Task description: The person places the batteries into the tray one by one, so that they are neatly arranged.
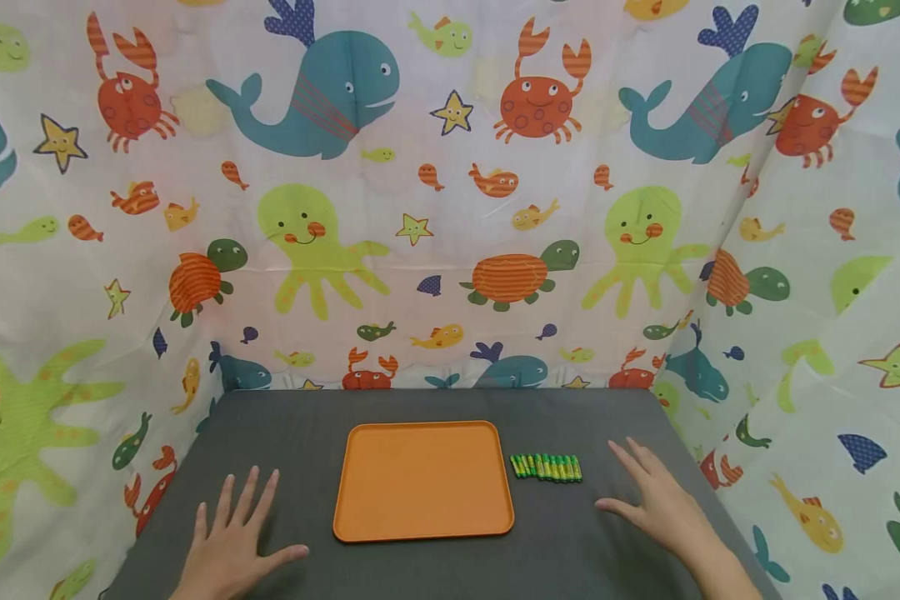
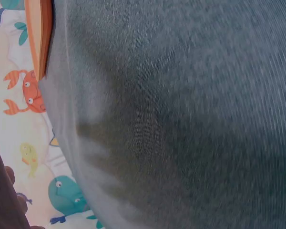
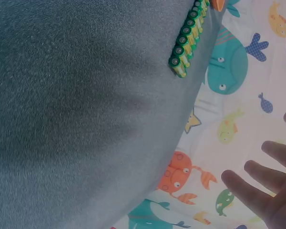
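Observation:
An orange tray (image 1: 423, 481) lies flat on the dark grey table, with bare floor and a low rim. Just right of it, several green and yellow batteries (image 1: 546, 467) lie side by side in a row; the right wrist view shows their ends in the batteries (image 3: 187, 38). My left hand (image 1: 228, 542) hovers left of the tray with fingers spread, holding nothing. On the other side, my right hand (image 1: 663, 504) is held right of the batteries, fingers extended and thumb apart, touching nothing. Both hands cast shadows on the cloth.
The grey table (image 1: 570, 550) narrows toward the back. A white curtain (image 1: 450, 233) printed with sea animals stands behind it and along both sides.

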